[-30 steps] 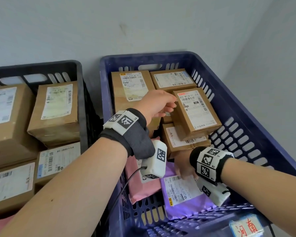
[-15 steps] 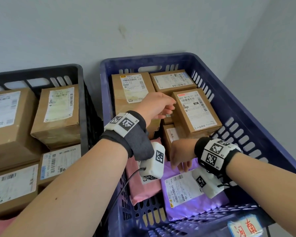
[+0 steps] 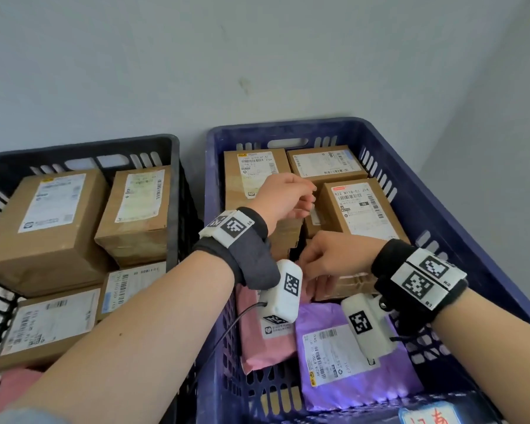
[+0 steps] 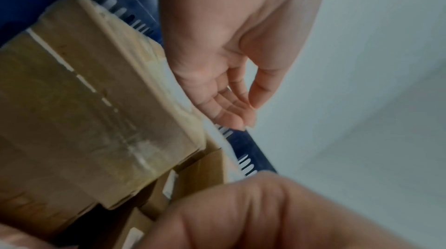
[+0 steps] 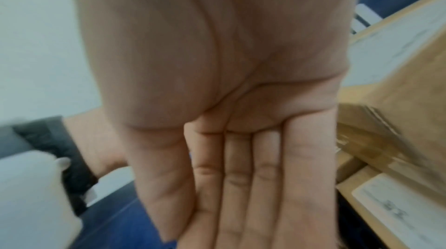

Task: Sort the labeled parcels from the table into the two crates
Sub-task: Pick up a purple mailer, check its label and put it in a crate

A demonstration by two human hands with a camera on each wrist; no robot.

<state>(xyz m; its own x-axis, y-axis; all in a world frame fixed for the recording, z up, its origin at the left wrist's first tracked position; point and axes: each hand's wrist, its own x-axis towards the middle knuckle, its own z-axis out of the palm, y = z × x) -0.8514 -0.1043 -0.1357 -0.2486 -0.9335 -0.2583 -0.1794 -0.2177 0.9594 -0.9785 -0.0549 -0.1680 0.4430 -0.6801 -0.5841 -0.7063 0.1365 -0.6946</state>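
A cardboard box with a white label (image 3: 358, 206) lies flat on other boxes in the blue crate (image 3: 288, 127). My left hand (image 3: 306, 200) hovers just left of it with loosely bent fingers that hold nothing; in the left wrist view the left hand (image 4: 236, 108) is clear of the box (image 4: 84, 119). My right hand (image 3: 315, 261) is lower, over the crate's middle. In the right wrist view the right hand (image 5: 241, 186) shows a flat palm with straight fingers and nothing in it. A purple mailer (image 3: 343, 356) and a pink mailer (image 3: 263, 332) lie at the crate's near end.
The black crate (image 3: 89, 145) stands to the left, packed with several labelled cardboard boxes (image 3: 43, 215). A grey wall rises behind both crates and closes in on the right. A cable (image 3: 227, 328) hangs from my left wrist camera.
My left hand has come off the labelled box's edge. My right hand has risen from down by the purple mailer to the crate's middle. The view has tilted upward.
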